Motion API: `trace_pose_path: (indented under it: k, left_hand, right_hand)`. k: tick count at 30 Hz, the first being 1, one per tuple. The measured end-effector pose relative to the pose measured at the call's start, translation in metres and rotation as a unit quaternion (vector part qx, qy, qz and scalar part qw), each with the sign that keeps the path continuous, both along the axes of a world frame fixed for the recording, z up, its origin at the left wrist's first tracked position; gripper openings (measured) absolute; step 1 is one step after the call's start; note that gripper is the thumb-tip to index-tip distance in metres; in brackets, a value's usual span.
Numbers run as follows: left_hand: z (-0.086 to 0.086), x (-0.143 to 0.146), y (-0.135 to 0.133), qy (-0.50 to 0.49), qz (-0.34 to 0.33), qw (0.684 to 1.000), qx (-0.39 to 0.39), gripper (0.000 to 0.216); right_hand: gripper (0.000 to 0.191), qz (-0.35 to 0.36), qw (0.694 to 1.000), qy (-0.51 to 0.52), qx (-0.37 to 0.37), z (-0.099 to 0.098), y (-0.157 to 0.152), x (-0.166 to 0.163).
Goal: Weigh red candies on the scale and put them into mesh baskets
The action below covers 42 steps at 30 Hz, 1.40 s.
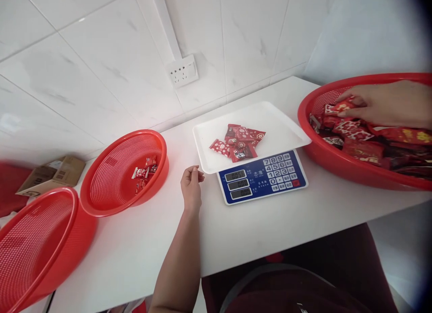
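My right hand [388,101] reaches into the large red basket [305,110] on the right, its thumb and fingers closed on a small red wrapped packet [340,107]. Many similar red packets lie beneath it. My left hand [191,187] rests beside the near left corner of the white tray, fingers curled in loosely, with nothing visible in them. On the white tray [283,133] lies a small pile of red patterned packets [239,142]. The tray sits on a digital scale [263,178] with a blue keypad panel and lit displays.
A red mesh basket [111,169] with a few packets stands on the white table [141,254] to the left. Another red basket [40,241] is nearer the left edge. Behind them is an opened cardboard box [50,173]. A socket [182,71] is on the tiled wall.
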State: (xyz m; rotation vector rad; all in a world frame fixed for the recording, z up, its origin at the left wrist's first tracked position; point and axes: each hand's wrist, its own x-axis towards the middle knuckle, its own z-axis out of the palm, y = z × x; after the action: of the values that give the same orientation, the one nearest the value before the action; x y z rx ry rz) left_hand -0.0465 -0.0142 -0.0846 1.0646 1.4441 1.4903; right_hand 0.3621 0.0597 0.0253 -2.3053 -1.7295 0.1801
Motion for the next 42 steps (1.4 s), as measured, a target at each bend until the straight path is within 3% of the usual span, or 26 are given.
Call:
trace_pose_path:
  k: [2, 7, 10, 17, 21, 25, 31, 35, 38, 42]
  left_hand:
    - [0.000, 0.000, 0.000, 0.001, 0.001, 1.000, -0.001, 0.023]
    - [0.000, -0.001, 0.000, 0.003, 0.002, 1.000, 0.001, 0.024]
    - [0.000, -0.002, 0.000, 0.008, 0.001, 1.000, 0.004, 0.026]
    - [0.001, -0.001, 0.000, -0.002, 0.003, 1.000, 0.001, 0.027]
    - [0.002, -0.001, -0.002, 0.002, 0.004, 1.000, -0.006, 0.027]
    - [0.003, -0.001, -0.003, 0.000, 0.001, 1.000, -0.005, 0.028]
    - [0.001, -0.002, -0.001, -0.001, 0.004, 1.000, 0.000, 0.024]
    - [-0.001, -0.002, 0.000, -0.006, 0.010, 1.000, 0.006, 0.021]
    - [-0.001, -0.002, 0.000, -0.006, 0.012, 1.000, 0.012, 0.021]
    - [-0.002, -0.002, 0.001, -0.001, 0.015, 1.000, 0.019, 0.021]
  right_hand:
    - [0.031, 0.020, 0.999, -0.014, -0.022, 0.014, -0.007, -0.015]
    - [0.020, 0.142, 0.977, 0.156, 0.017, 0.038, -0.027, -0.085]
    - [0.018, 0.214, 0.949, 0.232, 0.015, 0.038, -0.024, -0.123]
    - [0.028, 0.324, 0.927, 0.188, 0.005, 0.023, -0.001, -0.179]
    - [0.025, 0.363, 0.921, 0.142, 0.009, 0.011, 0.008, -0.193]
    - [0.028, 0.395, 0.911, 0.085, 0.077, 0.013, 0.006, -0.190]
    - [0.028, 0.340, 0.918, 0.134, 0.156, 0.031, -0.053, -0.158]
    - [0.024, 0.261, 0.935, 0.180, 0.158, 0.007, -0.105, -0.130]
    - [0.024, 0.245, 0.931, 0.245, 0.113, -0.033, -0.133, -0.119]
    - [0.035, 0.234, 0.919, 0.317, 0.000, -0.084, -0.155, -0.123]
